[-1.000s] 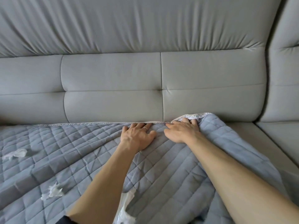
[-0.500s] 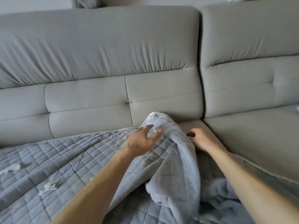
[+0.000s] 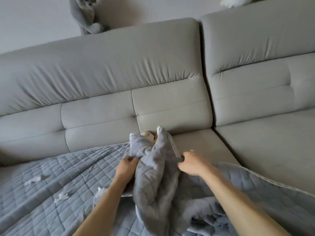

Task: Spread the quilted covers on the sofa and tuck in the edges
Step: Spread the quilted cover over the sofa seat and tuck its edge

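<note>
A blue-grey quilted cover (image 3: 68, 181) with a white lace edge lies flat over the left part of the grey sofa seat (image 3: 201, 143). Its right end is bunched into a raised fold (image 3: 153, 167) near the corner of the sofa. My left hand (image 3: 126, 166) grips the left side of that fold. My right hand (image 3: 190, 162) pinches the lace-trimmed edge on the fold's right side. More of the cover lies crumpled below my right arm.
The grey backrest (image 3: 119, 79) runs behind the seat, and a second sofa section (image 3: 265, 142) joins at the right with bare seat. Small white scraps (image 3: 62, 195) lie on the cover. A grey plush toy (image 3: 88, 16) sits on top of the backrest.
Both hands left the back crease, where they pressed the cover's edge down. The cover's right end was pulled up into a bunched fold, and the view shifted right and up.
</note>
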A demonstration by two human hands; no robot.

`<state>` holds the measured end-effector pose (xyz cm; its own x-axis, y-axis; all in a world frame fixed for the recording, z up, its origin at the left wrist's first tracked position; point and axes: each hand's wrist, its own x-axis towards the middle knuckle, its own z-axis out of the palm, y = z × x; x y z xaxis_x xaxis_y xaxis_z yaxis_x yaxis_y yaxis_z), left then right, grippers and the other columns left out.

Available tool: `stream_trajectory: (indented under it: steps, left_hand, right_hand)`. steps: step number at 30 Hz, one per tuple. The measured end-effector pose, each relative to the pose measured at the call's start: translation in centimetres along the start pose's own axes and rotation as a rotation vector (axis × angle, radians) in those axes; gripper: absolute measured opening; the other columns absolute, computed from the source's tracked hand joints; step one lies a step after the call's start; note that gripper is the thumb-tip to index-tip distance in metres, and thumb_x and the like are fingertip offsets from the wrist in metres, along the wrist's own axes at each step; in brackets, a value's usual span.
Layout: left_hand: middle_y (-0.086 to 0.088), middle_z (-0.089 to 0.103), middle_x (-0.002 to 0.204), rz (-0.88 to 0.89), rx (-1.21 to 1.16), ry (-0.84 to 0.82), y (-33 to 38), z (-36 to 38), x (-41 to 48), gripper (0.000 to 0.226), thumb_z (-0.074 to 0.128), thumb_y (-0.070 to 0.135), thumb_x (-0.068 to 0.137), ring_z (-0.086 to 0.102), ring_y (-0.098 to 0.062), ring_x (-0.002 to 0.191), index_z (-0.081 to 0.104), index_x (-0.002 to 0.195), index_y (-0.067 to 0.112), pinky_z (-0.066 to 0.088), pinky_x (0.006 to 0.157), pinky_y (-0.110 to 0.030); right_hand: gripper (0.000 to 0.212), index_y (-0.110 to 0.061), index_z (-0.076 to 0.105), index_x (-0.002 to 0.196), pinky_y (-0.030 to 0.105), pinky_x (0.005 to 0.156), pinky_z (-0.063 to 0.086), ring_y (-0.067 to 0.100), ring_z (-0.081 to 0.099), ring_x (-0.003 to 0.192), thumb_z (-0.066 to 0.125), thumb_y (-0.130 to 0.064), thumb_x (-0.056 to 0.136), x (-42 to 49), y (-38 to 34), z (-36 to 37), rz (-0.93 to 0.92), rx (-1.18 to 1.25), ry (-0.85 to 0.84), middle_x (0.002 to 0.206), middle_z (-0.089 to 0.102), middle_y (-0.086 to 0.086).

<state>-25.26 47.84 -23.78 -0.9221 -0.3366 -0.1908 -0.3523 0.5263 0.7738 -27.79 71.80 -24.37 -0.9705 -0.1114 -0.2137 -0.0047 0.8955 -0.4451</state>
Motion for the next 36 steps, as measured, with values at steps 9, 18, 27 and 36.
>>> stream_trajectory:
  steps: [9, 18, 27, 36]
  left_hand:
    - [-0.005, 0.061, 0.103, -0.005, 0.170, 0.054, -1.1, 2.5, -0.3, 0.022, 0.049, 0.029, 0.093, 0.059, -0.033, 0.102, 0.050, 0.108, 0.013, 0.045, 0.081, -0.038]
    - [-0.017, 0.060, 0.127, 0.116, 0.214, 0.110, 2.9, 3.2, -0.8, 0.052, 0.037, 0.056, 0.092, 0.056, -0.038, 0.115, 0.041, 0.127, 0.017, 0.044, 0.096, -0.047]
    - [0.013, 0.014, 0.162, 0.362, 0.691, -0.297, 7.3, 12.1, -2.7, 0.077, 0.021, 0.086, 0.078, 0.007, -0.020, 0.150, 0.004, 0.148, 0.057, 0.003, 0.114, -0.066]
    - [0.017, 0.003, 0.162, 0.369, 0.799, -0.275, 5.6, 14.7, -2.8, 0.066, 0.014, 0.087, 0.078, -0.005, -0.020, 0.149, -0.015, 0.134, 0.070, 0.006, 0.109, -0.068]
  right_hand:
    - [0.075, -0.039, 0.022, 0.145, 0.046, 0.095, 0.046, 0.039, 0.054, 0.119, 0.058, -0.054, 0.081, -1.2, -2.5, 2.6, -0.001, -0.059, -0.041, 0.133, 0.049, 0.016]
    - [0.056, -0.039, 0.037, 0.140, 0.042, 0.078, 0.043, 0.035, 0.045, 0.114, 0.058, -0.026, 0.090, -2.6, 7.5, -10.0, 0.144, -0.206, 0.772, 0.121, 0.048, 0.010]
    - [0.049, -0.029, 0.040, 0.144, 0.061, 0.114, 0.001, 0.034, -0.013, 0.148, 0.037, -0.038, 0.096, -4.0, 13.7, -11.1, 0.391, -0.380, 0.688, 0.163, 0.008, 0.011]
    - [0.084, -0.055, 0.007, 0.149, 0.076, 0.102, -0.012, 0.038, -0.016, 0.147, 0.004, -0.091, 0.073, -3.0, 12.3, 0.7, 0.310, -0.108, 0.087, 0.164, -0.005, -0.010]
